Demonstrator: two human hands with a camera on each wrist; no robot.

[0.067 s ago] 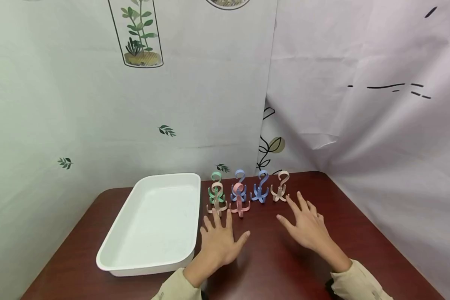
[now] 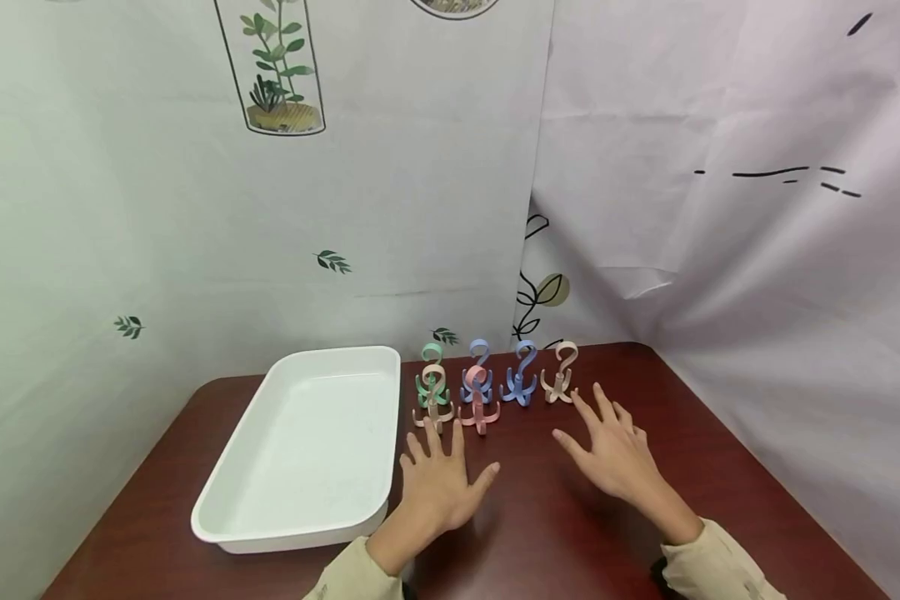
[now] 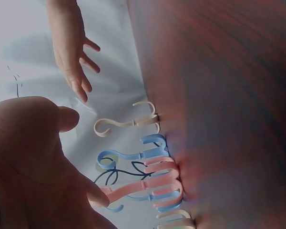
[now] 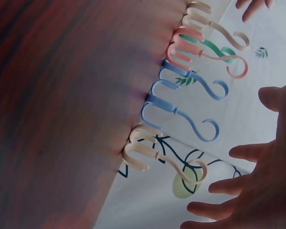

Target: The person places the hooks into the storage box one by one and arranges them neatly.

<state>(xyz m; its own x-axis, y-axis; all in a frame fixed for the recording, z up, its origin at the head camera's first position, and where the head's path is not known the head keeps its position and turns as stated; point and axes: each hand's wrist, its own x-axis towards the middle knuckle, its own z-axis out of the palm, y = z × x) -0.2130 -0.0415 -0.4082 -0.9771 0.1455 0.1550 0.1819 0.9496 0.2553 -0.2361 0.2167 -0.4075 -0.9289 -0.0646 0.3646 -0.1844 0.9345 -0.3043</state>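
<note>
Presumably light and stiff, the pink hook [image 2: 479, 412], stood upright right of the tray [image 2: 300, 540], is best gripped by its stem [image 2: 478, 400], while left hand [image 2: 438, 485] and right hand [image 2: 615, 456] are held spread, empty.

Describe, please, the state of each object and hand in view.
White tray: right way up
Green hook: upright
Left blue hook: upright
Right blue hook: upright
Pink hook: upright
Left beige hook: upright
Right beige hook: upright
Left hand: fingers spread, holding nothing
Right hand: fingers spread, holding nothing
</note>
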